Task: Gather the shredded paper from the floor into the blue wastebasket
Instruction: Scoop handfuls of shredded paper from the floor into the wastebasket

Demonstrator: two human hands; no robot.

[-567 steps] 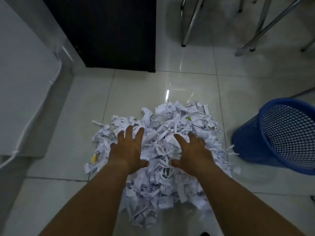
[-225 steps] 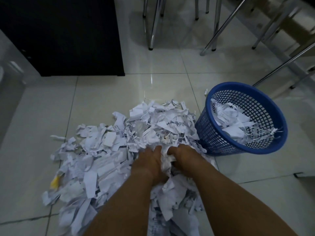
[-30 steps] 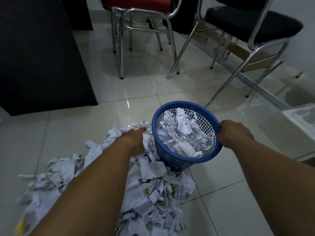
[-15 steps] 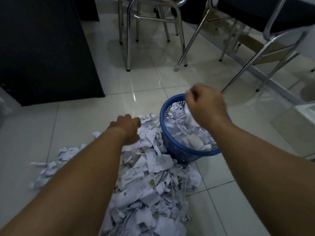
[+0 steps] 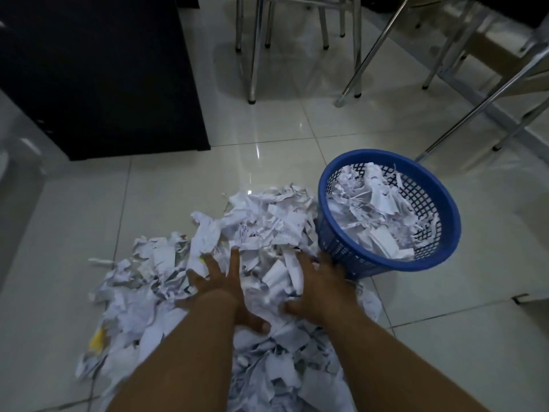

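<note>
Seen from above: left hand and right hand, both spread flat with fingers apart, pressed side by side onto a loose heap of shredded paper strewn across a pale tiled floor. Just right of the heap and touching its edge, a blue mesh wastebasket, tilted toward the viewer and already partly filled with white scraps. Behind, a black cabinet at left and chrome chair legs at the top.

White shredded paper beside part-filled blue wastebasket
</note>
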